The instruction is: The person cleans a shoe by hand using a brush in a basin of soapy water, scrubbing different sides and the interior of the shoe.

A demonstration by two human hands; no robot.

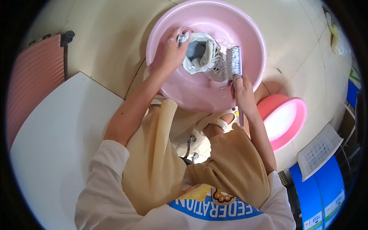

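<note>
On the left, the left hand [174, 51] is clamped on the heel end of a white lace-up shoe [209, 57], fingers wrapped at the padded collar. The shoe sits inside a large, round, pale pink plastic basin [262, 57], its opening facing up and its toe pointing right and slightly near. It looks wet, so it is probably light to moderate in weight, slippery on the outside, soft and yielding around the collar and laces, and stiffer at the heel and sole. The heel seems the surest place to hold; the loose laces would give a poor grip. To the right, a pale purple brush with dense white bristles [233, 59] lies over the toe area, its handle closed in the right hand [244, 92]; that handle is likely rigid but slick if soapy.

As for containers, the large basin shows shiny wet patches on its floor beyond the shoe; how deep any water is cannot be told. Farther right and nearer, a smaller, deeper-pink round basin [301, 115] stands on the tiled floor [285, 23]. Its inside looks bright white, whether from liquid or suds is unclear.
</note>
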